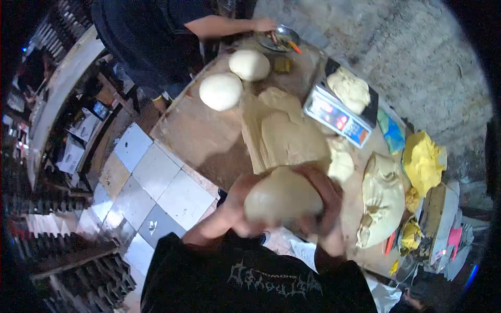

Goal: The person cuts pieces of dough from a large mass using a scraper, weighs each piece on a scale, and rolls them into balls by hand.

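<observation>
A large round ball of dough [283, 196] is held between both my hands, close to my chest and over the near edge of the table. My left hand [238, 206] curves round the ball's left side. Round its right side wraps my right hand [327, 201], partly blurred by motion. Just beyond the ball lies a crumpled brown paper sheet [284, 133]. To the right, a small piece of dough [340, 160] rests by the paper, and a long slab of dough [382, 201] lies farther right.
Two smooth dough balls [221, 92] sit on the wooden table [195, 138]. A digital scale [338, 116] bears a dough lump [348, 89]. Across the table, another person's hand [265, 24] reaches to a metal bowl [282, 39]. Yellow plastic [424, 161] lies at the right edge.
</observation>
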`<state>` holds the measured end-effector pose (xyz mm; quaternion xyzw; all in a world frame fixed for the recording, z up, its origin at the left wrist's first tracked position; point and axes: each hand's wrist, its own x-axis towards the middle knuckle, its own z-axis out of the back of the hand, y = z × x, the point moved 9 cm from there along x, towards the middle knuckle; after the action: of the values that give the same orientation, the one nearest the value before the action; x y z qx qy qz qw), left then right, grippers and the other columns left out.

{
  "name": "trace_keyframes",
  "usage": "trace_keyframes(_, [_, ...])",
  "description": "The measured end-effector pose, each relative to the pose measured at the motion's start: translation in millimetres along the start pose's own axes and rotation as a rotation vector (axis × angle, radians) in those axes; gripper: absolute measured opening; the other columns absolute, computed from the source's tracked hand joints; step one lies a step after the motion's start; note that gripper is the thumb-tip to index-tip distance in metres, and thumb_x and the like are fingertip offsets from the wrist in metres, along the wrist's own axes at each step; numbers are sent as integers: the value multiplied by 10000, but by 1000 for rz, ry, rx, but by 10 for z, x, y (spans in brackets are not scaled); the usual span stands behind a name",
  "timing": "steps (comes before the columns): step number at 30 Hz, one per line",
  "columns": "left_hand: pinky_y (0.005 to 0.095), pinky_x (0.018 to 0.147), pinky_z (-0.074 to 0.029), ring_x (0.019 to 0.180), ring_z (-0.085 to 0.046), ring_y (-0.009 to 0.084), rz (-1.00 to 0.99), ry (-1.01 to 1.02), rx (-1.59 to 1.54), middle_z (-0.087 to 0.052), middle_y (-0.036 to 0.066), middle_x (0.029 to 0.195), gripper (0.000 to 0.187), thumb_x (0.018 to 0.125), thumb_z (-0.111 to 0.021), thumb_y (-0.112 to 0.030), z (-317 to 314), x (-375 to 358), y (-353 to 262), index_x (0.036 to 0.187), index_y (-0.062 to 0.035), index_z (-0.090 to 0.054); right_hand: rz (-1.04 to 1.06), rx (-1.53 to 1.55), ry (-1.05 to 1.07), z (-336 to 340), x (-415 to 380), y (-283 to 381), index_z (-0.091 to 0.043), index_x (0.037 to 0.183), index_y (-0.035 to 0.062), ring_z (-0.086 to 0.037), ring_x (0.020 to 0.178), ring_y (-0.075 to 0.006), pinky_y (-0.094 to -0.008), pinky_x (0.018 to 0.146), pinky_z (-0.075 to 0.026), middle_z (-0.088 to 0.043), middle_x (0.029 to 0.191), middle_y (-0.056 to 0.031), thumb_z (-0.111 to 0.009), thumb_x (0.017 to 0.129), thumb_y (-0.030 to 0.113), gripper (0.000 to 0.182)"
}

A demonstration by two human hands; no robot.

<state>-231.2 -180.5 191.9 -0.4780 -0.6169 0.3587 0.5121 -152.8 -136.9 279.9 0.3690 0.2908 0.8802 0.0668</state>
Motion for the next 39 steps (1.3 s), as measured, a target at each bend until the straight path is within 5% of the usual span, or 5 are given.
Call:
trace_keyframes(4, [378, 586, -467, 681, -598, 278, 456, -43, 657, -608, 173, 848, 376, 711, -642, -204, -308, -723, 2215, 1039, -36, -566, -1211, -158, 220, -606, -2235, -1685, -574, 1001, 0, -584, 882, -352, -383, 753, -453, -593, 929, -234, -514, 824, 318, 369])
trace_keyframes(11, [346, 862, -411, 946, -564, 245, 965, -35, 588, -586, 195, 944, 647, 769, -648, -309, -283, -1405, 1987, 1229, 39, -357, -985, 271, 342, -914, -3049, -1439, -488, 1157, 5, -504, 1069, -319, -392, 907, -376, -537, 1109, -212, -653, 758, 306, 527])
trace_keyframes(21, [422, 946, -353, 1088, -427, 433, 292, -693, 1640, -395, 200, 1255, 706, 724, -624, -463, 1221, 307, 1471, 1282, -121, -359, -688, -275, 251, -804, -2453, -2127, -98, 1363, 56, -241, 1249, -405, -512, 965, -297, -193, 1372, -231, -766, 637, 339, 1026])
trace_keyframes(29, [393, 920, -362, 1139, -425, 291, 685, -272, -15, -394, 185, 1271, 839, 789, -395, -654, 1080, 327, 1832, 1352, -55, -227, -675, 241, 158, -1338, -903, -2609, -255, 1328, 4, -421, 1155, -349, -394, 952, -358, -375, 1292, -224, -738, 672, 304, 868])
trace_keyframes(39, [370, 843, -419, 1023, -513, 301, -20, -166, -1069, -476, 211, 1188, 1024, 696, -158, -807, 137, 1112, 71, 1284, 20, -297, 175, 9, 222, 288, -406, -25, -598, 907, 43, -611, 609, -264, -397, 580, -492, -619, 765, -142, -613, 771, 278, 272])
